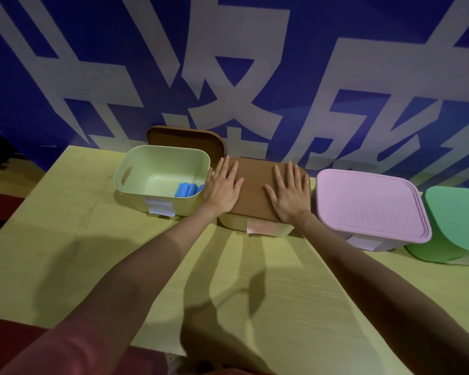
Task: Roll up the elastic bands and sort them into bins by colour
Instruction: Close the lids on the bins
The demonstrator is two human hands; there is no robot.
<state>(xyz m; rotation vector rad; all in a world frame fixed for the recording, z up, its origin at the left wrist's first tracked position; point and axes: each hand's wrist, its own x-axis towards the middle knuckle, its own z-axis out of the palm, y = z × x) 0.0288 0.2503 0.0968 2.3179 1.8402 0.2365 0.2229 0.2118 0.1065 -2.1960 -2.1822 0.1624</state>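
Four bins stand in a row at the table's back. The leftmost pale green bin (136, 182) is uncovered and holds rolled blue bands (188, 189) in its near right corner. The second bin (233, 224) carries a brown lid (255, 185) and a pink label (261, 228). My left hand (222, 186) lies flat on the lid's left side, fingers straight. My right hand (290, 193) presses flat on its right side. A pink-lidded bin (368, 204) and a green-lidded bin (458, 220) follow to the right.
A second brown lid (184, 142) leans against the blue banner (228, 63) behind the uncovered bin. The yellow wooden table (119, 266) stretches toward me, with its left edge by a dark red floor. White labels hang on the first and third bins.
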